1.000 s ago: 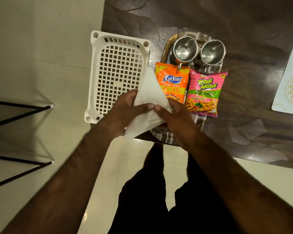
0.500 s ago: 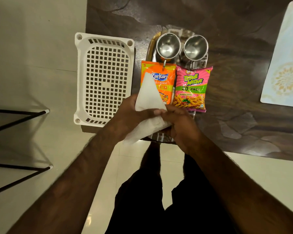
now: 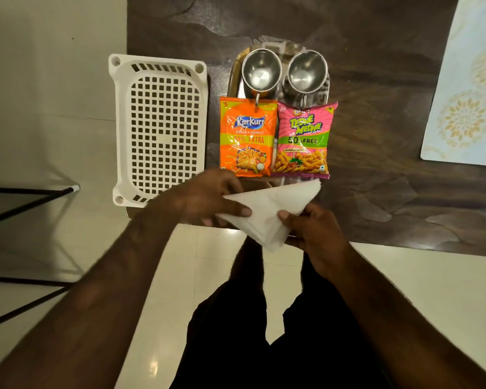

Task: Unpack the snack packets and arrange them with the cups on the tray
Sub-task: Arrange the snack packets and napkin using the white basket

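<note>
2 steel cups (image 3: 261,69) far on tray (image 3: 232,80) | 2 snacks nearer: Kurkure packet (image 3: 246,136) left, Tedhe Medhe packet (image 3: 303,138) right | left hand (image 3: 205,196), right hand (image 3: 317,234) both pinch 1 folded napkin (image 3: 272,209) | 1 basket (image 3: 160,130) left

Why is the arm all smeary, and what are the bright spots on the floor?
Head view: the left forearm is smeared, likely motion blur, while the orange packet looks sharp; same view, the bright spots on the floor are glare, reflected light.
</note>
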